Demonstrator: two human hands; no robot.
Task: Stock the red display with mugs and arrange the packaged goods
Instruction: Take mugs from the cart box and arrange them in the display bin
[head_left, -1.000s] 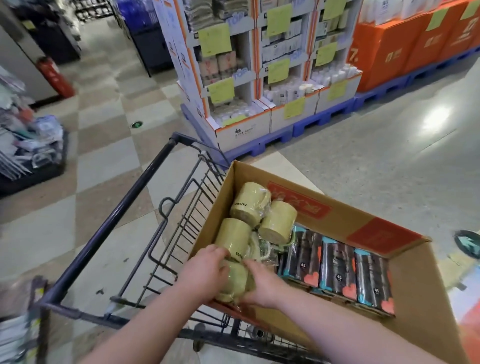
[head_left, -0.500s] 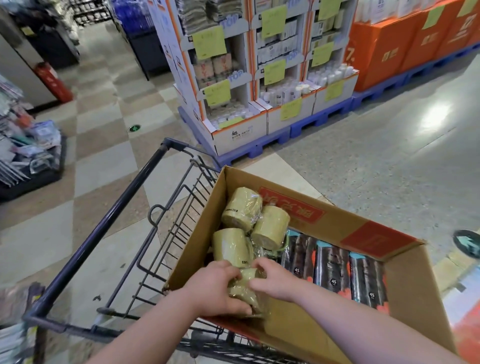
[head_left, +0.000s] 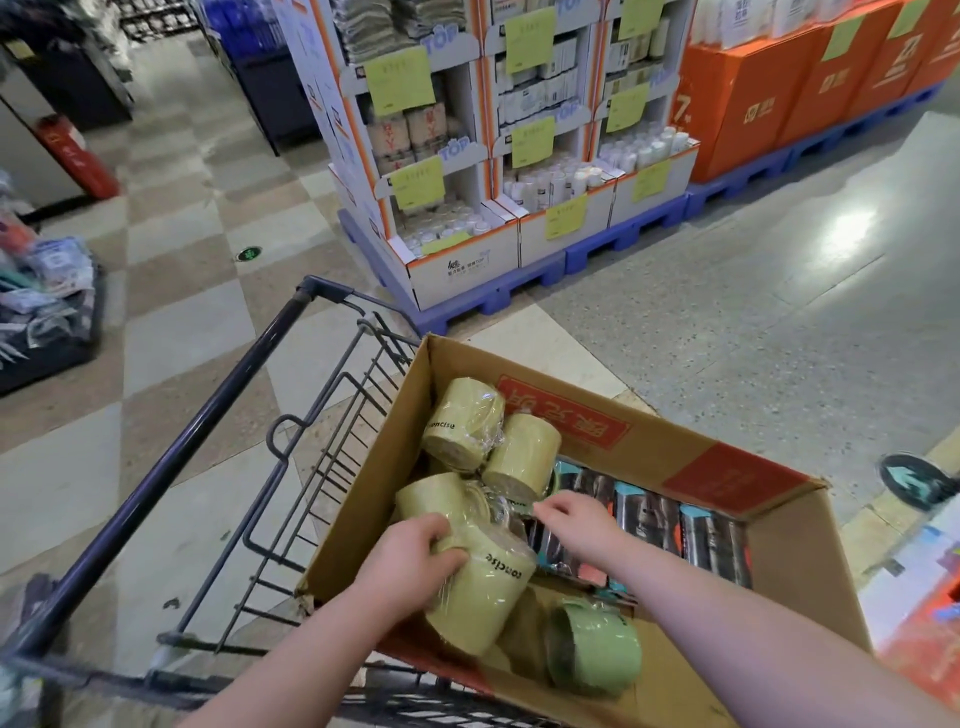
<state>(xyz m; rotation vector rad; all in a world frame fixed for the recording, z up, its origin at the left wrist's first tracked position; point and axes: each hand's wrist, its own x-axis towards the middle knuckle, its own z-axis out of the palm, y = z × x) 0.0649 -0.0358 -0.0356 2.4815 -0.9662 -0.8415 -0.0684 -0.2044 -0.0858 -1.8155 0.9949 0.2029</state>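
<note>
The left hand (head_left: 410, 556) grips a yellow mug (head_left: 483, 592) at the near left of the box (head_left: 810, 571), and the mug leans, long side pointing back at the person. The right hand (head_left: 582, 525) hangs open just beside it, holding nothing.

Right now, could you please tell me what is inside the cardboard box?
The cardboard box holds plastic-wrapped yellow mugs, one gripped by the left hand, a green mug and a row of dark packs. Whatever lies beneath them is covered.
</note>
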